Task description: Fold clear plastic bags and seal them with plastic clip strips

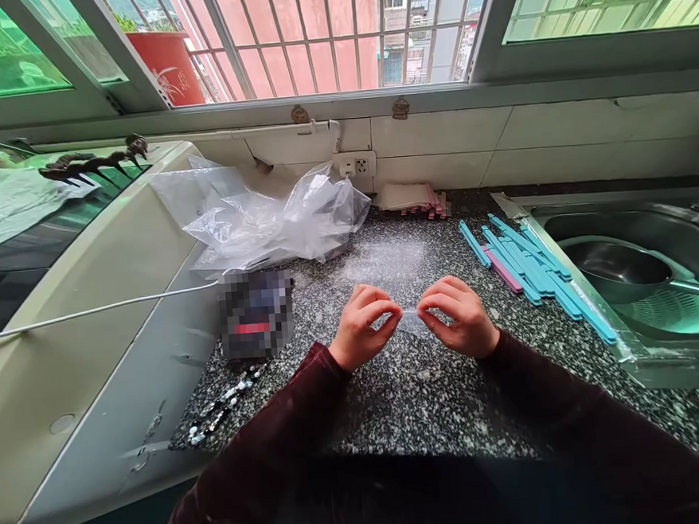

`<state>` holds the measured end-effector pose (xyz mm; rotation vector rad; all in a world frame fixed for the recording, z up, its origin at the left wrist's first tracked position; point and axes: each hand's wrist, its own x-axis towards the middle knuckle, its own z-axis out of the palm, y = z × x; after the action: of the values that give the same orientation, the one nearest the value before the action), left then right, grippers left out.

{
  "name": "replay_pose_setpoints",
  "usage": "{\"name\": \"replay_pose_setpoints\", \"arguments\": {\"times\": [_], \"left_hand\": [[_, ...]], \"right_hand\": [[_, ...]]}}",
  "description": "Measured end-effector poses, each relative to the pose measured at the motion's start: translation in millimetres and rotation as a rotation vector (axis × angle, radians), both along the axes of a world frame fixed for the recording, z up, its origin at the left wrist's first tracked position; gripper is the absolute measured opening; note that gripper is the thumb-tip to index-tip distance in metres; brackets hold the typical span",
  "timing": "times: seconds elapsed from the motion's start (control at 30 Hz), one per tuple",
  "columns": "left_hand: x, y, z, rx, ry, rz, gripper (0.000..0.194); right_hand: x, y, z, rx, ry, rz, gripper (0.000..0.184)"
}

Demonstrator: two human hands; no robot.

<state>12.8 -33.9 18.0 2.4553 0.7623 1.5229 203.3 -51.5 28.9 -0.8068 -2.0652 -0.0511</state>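
A small clear plastic piece [414, 323] is left of the sink [660, 349], above the counter [407, 406], pinched narrowly between thumb and fingers of the left hand [357, 331] and right hand [466, 319]. No strip shows on it. Blue strips [521, 267] and one pink strip [504, 273] lie loose just beside the sink, neither hand touching them. Farther left of the sink, by the wall, a flat stack [403, 196] with pink edges lies apart; whether it is finished, I cannot tell. Crumpled plastic bags [298, 218] lie farther left still.
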Motion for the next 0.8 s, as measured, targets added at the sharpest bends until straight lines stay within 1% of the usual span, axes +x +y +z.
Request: {"name": "replay_pose_setpoints", "arguments": {"times": [0.1,0.33,0.6,0.8], "left_hand": [[0.7,-0.3,-0.5,0.003,0.005,0.001,0.005],[2.1,-1.1,0.5,0.021,0.012,0.012,0.006],[2.4,-1.2,-1.3,0.007,0.005,0.001,0.005],[3.0,-2.1,-0.5,0.007,0.002,-0.016,0.005]], "right_hand": [[-0.8,-0.3,0.3,-0.019,-0.004,-0.001,0.01],[-1.5,-0.7,1.2,-0.005,-0.018,-0.008,0.011],[-1.2,-0.4,-2.6,-0.021,-0.013,0.007,0.008],[-4.0,-1.2,0.7,-0.01,-0.009,0.014,0.011]]}}
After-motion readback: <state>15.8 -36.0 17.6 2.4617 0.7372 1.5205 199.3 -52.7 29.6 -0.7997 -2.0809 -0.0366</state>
